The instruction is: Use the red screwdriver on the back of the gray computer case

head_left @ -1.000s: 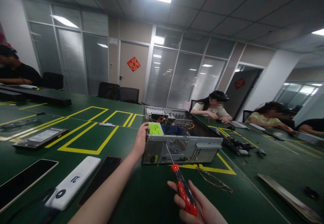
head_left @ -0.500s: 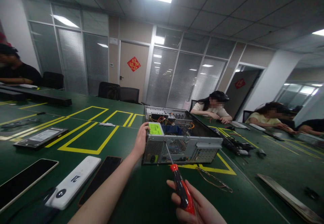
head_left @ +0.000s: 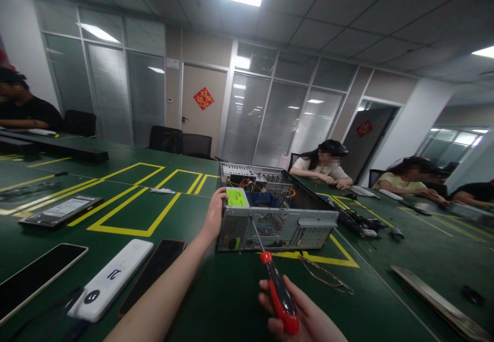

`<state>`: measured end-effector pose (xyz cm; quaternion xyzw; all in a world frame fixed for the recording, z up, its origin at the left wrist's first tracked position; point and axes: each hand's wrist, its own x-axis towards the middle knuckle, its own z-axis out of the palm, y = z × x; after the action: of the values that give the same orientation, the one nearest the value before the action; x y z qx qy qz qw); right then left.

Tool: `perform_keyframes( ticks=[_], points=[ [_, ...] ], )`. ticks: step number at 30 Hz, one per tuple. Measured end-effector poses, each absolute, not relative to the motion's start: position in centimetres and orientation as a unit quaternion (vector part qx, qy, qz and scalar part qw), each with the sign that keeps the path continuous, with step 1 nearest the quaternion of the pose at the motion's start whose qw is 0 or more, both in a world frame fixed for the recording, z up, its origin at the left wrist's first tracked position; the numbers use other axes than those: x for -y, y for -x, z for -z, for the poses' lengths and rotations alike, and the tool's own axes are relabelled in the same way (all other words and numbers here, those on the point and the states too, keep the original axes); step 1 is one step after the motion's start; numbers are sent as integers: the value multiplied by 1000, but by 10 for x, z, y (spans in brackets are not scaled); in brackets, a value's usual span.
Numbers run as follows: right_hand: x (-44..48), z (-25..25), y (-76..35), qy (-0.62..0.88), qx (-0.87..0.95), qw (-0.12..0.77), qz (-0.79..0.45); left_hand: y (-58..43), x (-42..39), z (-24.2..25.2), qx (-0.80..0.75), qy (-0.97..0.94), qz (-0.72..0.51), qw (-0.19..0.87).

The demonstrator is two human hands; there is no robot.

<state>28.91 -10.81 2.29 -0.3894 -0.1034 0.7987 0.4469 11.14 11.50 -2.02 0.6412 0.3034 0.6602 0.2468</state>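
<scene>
An open computer case (head_left: 316,228) lies on its side on the green table, its rear panel facing me. Inside, near its left corner, sits a power supply with a bright green label (head_left: 236,198). My left hand (head_left: 214,213) grips the case's left edge beside that label, its fingertips curled over the top. In my right hand (head_left: 289,306) is a red and black screwdriver (head_left: 278,290), the fingers wrapped loosely round the handle. Its shaft points up at the rear panel, and the tip meets the panel just right of the power supply's vent.
To the left lie a hard drive (head_left: 62,211), a white power bank (head_left: 111,280) and two phones. A wire loop (head_left: 326,275) rests before the case. Black cables (head_left: 358,221) and a flat metal panel (head_left: 436,301) lie to the right. Several people sit around the table.
The screwdriver's handle has turned in my right hand, with different red and black parts now facing me, and my fingers have shifted slightly. My left hand stays on the case.
</scene>
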Motion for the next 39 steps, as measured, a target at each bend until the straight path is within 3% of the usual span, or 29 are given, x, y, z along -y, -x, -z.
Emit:
perform_keyframes(
  ticks=[10,17,27,36,39],
  points=[
    [108,-17,-298,330,140,410,-839,-111,-115,20,-309,-639,-659,250],
    [109,-21,-294,389,103,457,-793,-112,-117,21,-307,-640,-662,241],
    [108,-14,-294,287,146,435,-841,-112,-114,20,-306,-639,-661,248],
    [107,-18,-290,375,79,445,-809,-112,-115,21,-308,-636,-659,257],
    [106,-15,-290,341,100,438,-826,-112,-116,21,-304,-638,-660,254]
  ],
)
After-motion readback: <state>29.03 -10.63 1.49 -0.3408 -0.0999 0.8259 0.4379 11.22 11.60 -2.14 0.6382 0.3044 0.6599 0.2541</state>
